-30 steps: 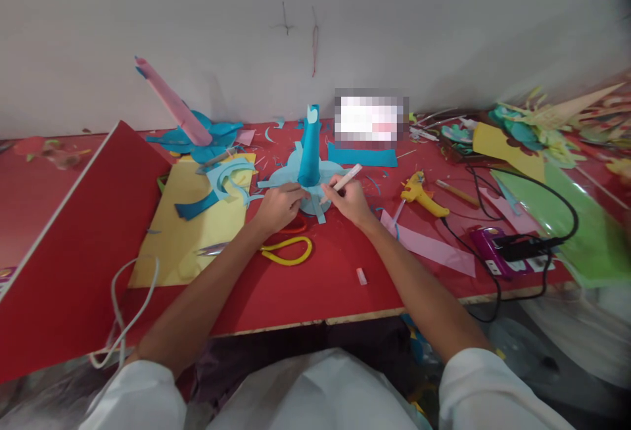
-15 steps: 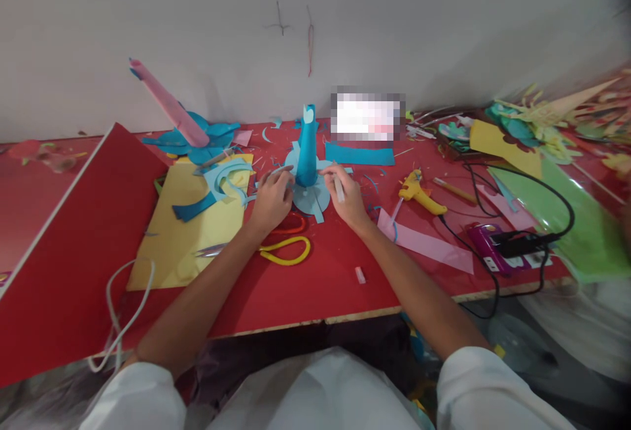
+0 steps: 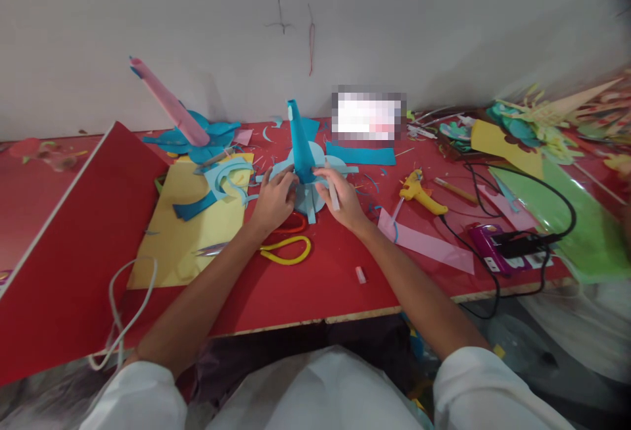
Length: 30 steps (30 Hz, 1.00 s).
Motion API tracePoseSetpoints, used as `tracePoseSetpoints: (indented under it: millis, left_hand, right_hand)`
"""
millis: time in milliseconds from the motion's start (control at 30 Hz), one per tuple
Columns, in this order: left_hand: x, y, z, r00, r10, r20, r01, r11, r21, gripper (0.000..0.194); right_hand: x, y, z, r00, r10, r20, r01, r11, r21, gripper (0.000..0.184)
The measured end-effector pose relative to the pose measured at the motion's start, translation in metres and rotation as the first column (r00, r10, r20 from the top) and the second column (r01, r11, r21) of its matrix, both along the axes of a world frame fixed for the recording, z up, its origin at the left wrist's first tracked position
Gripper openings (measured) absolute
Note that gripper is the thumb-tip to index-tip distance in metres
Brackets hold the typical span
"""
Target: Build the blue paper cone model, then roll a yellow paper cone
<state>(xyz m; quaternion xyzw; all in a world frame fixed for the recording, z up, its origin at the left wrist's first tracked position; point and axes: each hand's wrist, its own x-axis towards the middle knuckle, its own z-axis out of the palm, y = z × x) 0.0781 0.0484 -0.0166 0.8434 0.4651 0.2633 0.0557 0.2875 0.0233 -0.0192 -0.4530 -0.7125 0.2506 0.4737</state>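
A blue paper tube point(image 3: 302, 144) rises from a light-blue paper flower base point(image 3: 315, 203) with strip-like arms, tilted slightly left. My left hand point(image 3: 276, 198) is closed at the left side of the base, its fingertips by the tube's foot. On the other side, my right hand point(image 3: 348, 206) presses bent fingers against the tube's foot. It also keeps a slim whitish pen-like stick point(image 3: 334, 192) tucked between its fingers. Below my left hand lie scissors with yellow and red handles point(image 3: 286, 250), partly covered by my forearm.
A pink paper tube on blue petals point(image 3: 172, 104) stands back left, beside yellow sheets point(image 3: 197, 239). A yellow glue gun point(image 3: 421, 193), its cable, a purple power strip point(image 3: 493, 249) and a pink paper strip point(image 3: 434, 246) lie right. A red board point(image 3: 83, 239) leans at left.
The blue tube has tipped to the left at its top, and the flower base has turned a little. My right hand has shifted slightly left against the tube's foot.
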Motion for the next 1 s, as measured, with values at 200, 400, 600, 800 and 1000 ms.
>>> tracePoseSetpoints:
  millis: [200,400,600,800,1000]
  left_hand:
    - [-0.002,0.001,-0.002,0.999,0.024,0.043,-0.023,1.0,-0.011,0.024]
    - [-0.005,0.005,-0.004,0.989,0.115,0.097,-0.112,0.993,-0.034,0.022]
    - [-0.006,0.006,-0.004,0.993,0.059,0.104,-0.056,0.998,-0.032,0.024]
    - [-0.003,0.004,-0.006,0.994,-0.096,0.046,0.097,0.995,-0.025,0.028]
    - [-0.003,0.002,-0.004,0.983,-0.176,0.047,0.176,0.984,-0.009,0.035]
  right_hand:
    - [0.004,0.006,-0.003,0.996,-0.085,-0.041,0.086,0.996,0.03,0.026]
    - [0.01,0.016,-0.014,0.976,-0.183,-0.119,0.189,0.981,0.042,0.019]
    - [0.012,0.019,-0.021,0.975,-0.201,-0.097,0.204,0.979,0.028,0.014]
    - [0.009,0.019,-0.024,0.994,-0.105,-0.04,0.105,0.994,-0.01,0.018]
    - [0.008,0.013,-0.015,0.999,-0.044,-0.009,0.044,0.999,0.004,0.022]
